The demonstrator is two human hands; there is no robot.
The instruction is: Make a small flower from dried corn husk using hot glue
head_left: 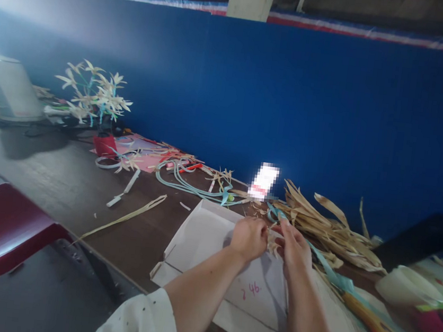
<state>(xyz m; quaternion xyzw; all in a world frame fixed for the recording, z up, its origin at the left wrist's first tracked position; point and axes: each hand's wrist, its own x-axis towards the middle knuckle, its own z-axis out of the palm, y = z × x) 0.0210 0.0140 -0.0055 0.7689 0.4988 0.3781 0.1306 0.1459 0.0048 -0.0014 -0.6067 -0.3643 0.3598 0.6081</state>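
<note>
A pale dried-husk flower point(274, 245) hangs between my two hands, above an open white cardboard box point(215, 224). My left hand point(251, 238) is closed at its left side, fingers curled into a pinch on it; the fingertips are partly hidden. With bent fingers, my right hand point(294, 246) grips a light-blue tape point(276, 211) close to the flower. Beyond the right wrist, a longer stretch of blue tape point(329, 269) runs down toward the lower right. Red handwritten figures mark the box.
Dried corn husks point(326, 226) lie behind my right hand. A yellow glue gun point(379, 328) and a tape roll point(408, 286) are at right. Blue cords point(180, 180), a blurred-out phone point(263, 181) and a potted husk-flower plant point(97, 96) stand farther back; a red chair point(6, 232) is left.
</note>
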